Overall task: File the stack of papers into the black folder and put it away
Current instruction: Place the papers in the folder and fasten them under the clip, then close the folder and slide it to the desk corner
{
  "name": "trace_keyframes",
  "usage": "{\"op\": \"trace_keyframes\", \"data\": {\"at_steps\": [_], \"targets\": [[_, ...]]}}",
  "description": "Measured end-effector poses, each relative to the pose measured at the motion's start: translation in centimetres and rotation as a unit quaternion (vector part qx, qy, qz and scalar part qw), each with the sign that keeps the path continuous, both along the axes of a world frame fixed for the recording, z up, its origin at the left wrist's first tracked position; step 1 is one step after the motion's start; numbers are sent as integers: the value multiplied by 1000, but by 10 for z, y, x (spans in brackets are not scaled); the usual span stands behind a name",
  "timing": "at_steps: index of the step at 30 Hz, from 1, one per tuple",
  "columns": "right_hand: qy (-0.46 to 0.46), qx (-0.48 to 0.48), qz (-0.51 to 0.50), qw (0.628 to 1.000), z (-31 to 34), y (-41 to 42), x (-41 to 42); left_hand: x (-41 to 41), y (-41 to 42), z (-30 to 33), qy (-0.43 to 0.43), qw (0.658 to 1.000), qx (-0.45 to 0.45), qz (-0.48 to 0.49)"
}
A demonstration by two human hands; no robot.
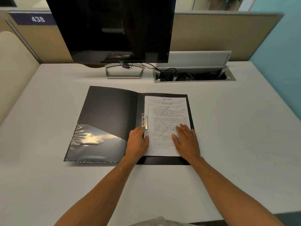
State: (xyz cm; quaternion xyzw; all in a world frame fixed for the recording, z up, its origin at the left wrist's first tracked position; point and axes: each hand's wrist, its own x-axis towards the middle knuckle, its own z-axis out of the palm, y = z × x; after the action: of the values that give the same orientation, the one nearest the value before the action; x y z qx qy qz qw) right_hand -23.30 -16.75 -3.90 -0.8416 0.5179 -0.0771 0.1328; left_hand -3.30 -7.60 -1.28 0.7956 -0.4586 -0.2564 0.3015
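The black folder (112,126) lies open on the desk (228,128). The stack of papers (164,121) sits on its right half. The right hand (186,141) lies flat and open on the papers. The left hand (137,141) rests loosely at their left edge, by the metal clip (144,121), gripping nothing.

Left hand (137,141): palm down, fingers together and pointing away from the body, thumb spread toward the right. Right hand (185,139): palm down, flat, fingers slightly fanned and pointing forward, thumb angled toward the left. Both forearms bare, reaching forward from the lower edge of view and converging toward centre; hands near each other, not touching.
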Motion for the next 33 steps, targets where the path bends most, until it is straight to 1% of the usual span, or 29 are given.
{"op": "trace_keyframes", "data": {"at_steps": [6,8,10,14,18,19,21,23,25,29,33], "targets": [[28,-5,-19,999,0,-13,-35,-22,-13,7,23,997,21,-73],[24,-7,-22,999,-1,-16,-45,-24,-17,10,24,996,7,-81],[18,-9,-26,999,-2,-19,-54,-23,-20,14,3,997,-17,-75],[17,-10,-27,999,-2,-25,-70,-9,-21,24,-48,999,-19,10],[17,-15,-18,1000,-2,-31,-85,17,-22,30,-123,986,-69,88],[16,-16,-16,1000,-3,-33,-88,24,-22,31,-144,981,-68,113],[13,-14,-16,1000,-2,-35,-92,37,-21,32,-176,971,-29,160],[8,-11,-17,1000,-2,-36,-94,48,-21,34,-176,964,21,200],[6,-12,-17,1000,-3,-37,-95,57,-20,34,-158,961,51,219],[2,-11,-17,1000,-4,-37,-96,64,-20,37,-111,964,59,233],[1,-12,-18,1000,-3,-39,-100,66,-20,47,-110,956,60,263]]}}
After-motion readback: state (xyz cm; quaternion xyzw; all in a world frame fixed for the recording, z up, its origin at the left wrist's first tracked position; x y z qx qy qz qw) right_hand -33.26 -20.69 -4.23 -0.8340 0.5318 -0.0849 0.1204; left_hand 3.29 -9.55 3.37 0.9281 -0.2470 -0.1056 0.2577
